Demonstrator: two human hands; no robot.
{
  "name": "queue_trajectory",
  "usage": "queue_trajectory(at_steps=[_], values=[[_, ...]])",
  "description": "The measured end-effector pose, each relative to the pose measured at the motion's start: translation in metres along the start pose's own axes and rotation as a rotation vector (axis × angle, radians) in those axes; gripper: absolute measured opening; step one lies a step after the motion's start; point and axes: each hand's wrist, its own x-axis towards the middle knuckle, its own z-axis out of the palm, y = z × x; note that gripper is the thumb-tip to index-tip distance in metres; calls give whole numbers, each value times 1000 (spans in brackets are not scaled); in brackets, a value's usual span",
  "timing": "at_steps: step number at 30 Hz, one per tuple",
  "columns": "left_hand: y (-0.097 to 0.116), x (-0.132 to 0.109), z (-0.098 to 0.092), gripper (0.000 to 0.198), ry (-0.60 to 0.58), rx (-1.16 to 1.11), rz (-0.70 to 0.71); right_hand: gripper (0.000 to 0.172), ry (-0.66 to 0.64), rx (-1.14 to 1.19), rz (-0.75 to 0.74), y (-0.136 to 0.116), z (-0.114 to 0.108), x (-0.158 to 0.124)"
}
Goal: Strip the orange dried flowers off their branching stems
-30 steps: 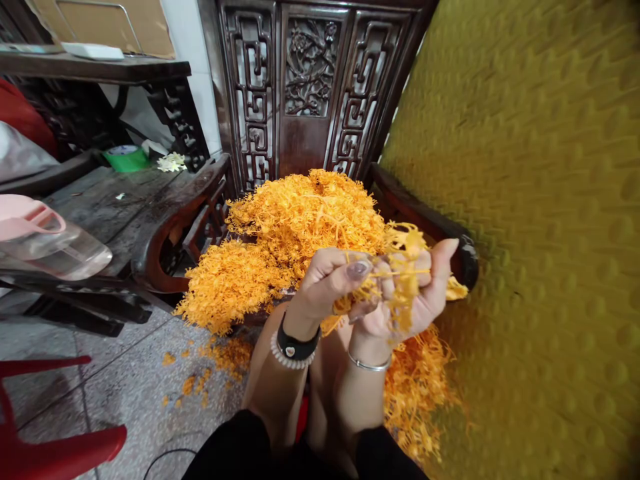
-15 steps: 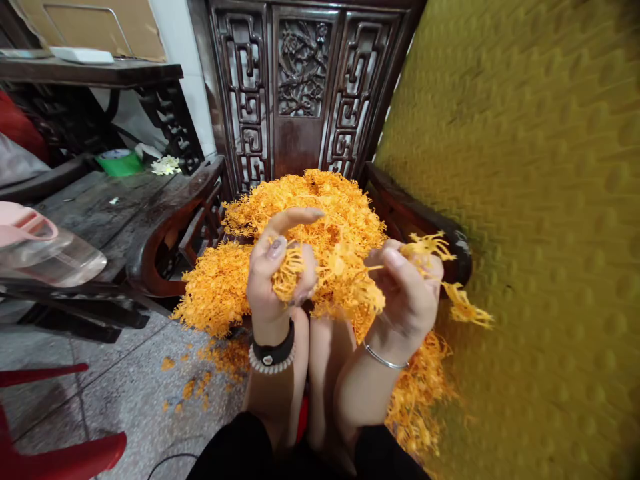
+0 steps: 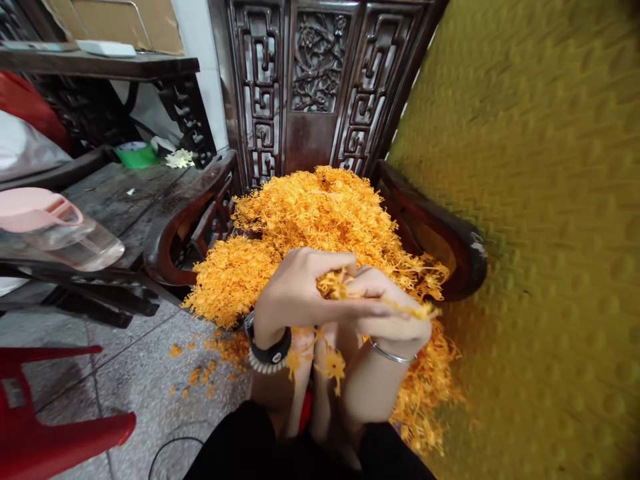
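My left hand [image 3: 300,293], with a black band and a beaded bracelet on its wrist, is curled around a clump of orange plastic flower pieces [image 3: 336,284] with thin, spidery petals. Its fingers reach across to my right hand [image 3: 400,317], and the two hands touch. The right hand, above a silver bangle, is closed too; orange strands stick out over its fingers, which are partly hidden and blurred. Below the hands a loose flower piece [image 3: 333,363] dangles in front of my legs. Behind them a large pile of the same pieces [image 3: 325,210] fills the carved wooden chair [image 3: 310,143].
Left stands a dark wooden seat with a pink-lidded clear jug [image 3: 75,237], a green tape roll [image 3: 136,155] and pale flower pieces [image 3: 180,158]. A red stool [image 3: 65,433] and fallen orange bits [image 3: 195,375] are on the floor. A mustard padded surface [image 3: 540,233] rises at right.
My hands, apart before, have come together. The left has turned over and moved right, its back now upward. A flower piece now hangs below them. The whole view has shifted slightly.
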Motion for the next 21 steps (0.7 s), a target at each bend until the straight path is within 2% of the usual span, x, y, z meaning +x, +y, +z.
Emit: queue_trajectory(at_steps=[3, 4, 7, 10, 12, 15, 17, 19, 21], values=[[-3, -1, 2, 38, 134, -103, 48, 36, -177, -27, -11, -10, 0, 6], [-5, -2, 3, 41, 201, -180, 67, 40, -165, -4, -41, -11, 1, 7], [-7, 0, 10, 46, 361, -477, 101, 44, -16, 130, -190, -6, 11, 12], [-1, 6, 24, 53, 388, -776, 152, 46, 96, 353, -465, 2, 26, 21], [3, 10, 31, 57, 381, -908, 167, 49, 96, 364, -546, 4, 30, 28], [0, 15, 30, 59, 454, -997, 127, 49, 70, 135, -357, 0, 25, 33], [-9, 16, 21, 58, 568, -1060, 134, 47, 103, 42, -251, -2, 17, 32], [-18, 16, 8, 56, 664, -1128, 197, 46, 205, -15, -202, -2, 10, 29], [-23, 13, -5, 55, 670, -1165, 264, 45, 355, -91, -150, 0, 5, 26]])
